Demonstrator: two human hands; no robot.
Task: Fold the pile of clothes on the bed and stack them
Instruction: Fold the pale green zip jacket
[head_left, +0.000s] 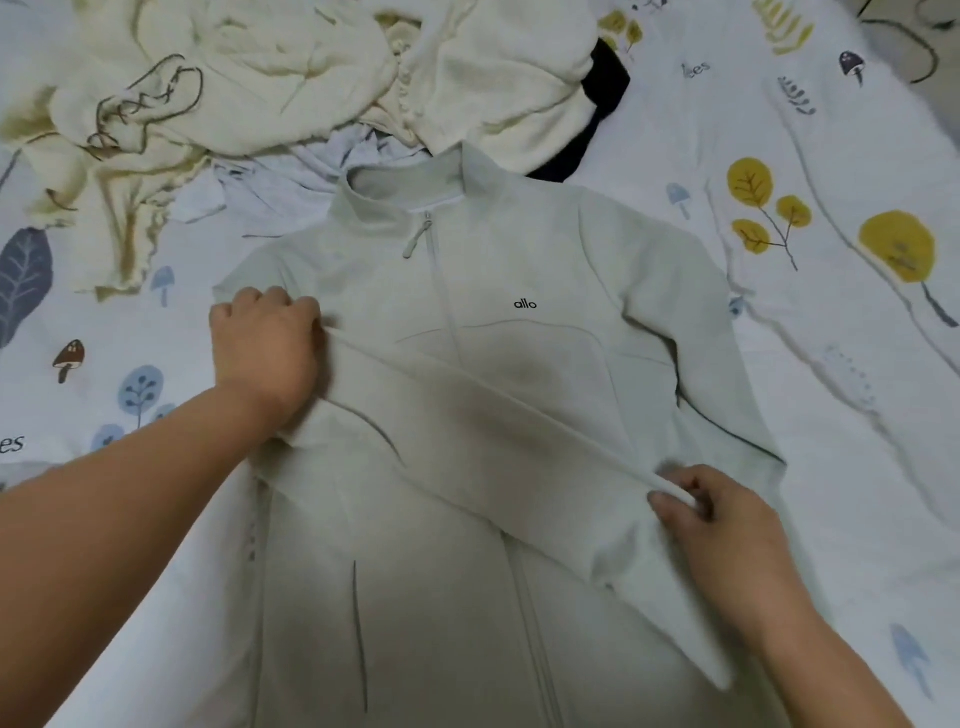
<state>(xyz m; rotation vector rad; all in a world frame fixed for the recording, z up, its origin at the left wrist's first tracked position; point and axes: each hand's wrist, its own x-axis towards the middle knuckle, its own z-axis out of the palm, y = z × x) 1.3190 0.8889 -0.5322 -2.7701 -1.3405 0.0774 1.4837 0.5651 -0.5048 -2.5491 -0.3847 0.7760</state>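
1. Pale grey-green zip jacket (519, 364) lies front-up, spread flat in the middle of the bed, collar pointing away from the person, hem at the near edge of view.
2. Zip is closed up to the collar; zip pull (415, 240) hangs just below it. Small black "allo" logo (525, 304) sits on the chest, on the person's right of the zip.
3. One sleeve (467, 415) is folded diagonally across the jacket front, running from the shoulder on the person's left down twd the lower right.
4. Left hand (267, 343): fingers curled, gripping the fabric at the shoulder end of that sleeve. Forearm crosses over the bedsheet (857, 415) from lower left.
5. Right hand (711, 512): thumb + fingers pinch the cuff end of the folded sleeve, just above the jacket body.
6. Other sleeve (727, 364) lies straight along the jacket's side on the person's right, flat on the sheet.
7. Rest of the pile sits beyond the collar: cream fluffy garment (260, 67) w/ dark stitched trim, crumpled; a pale bluish-white garment (291, 176) partly under it, touching the jacket collar; a black item (597, 104) peeking out beside the cream one.
8. Sheet is white w/ leaf, tree + mushroom prints.
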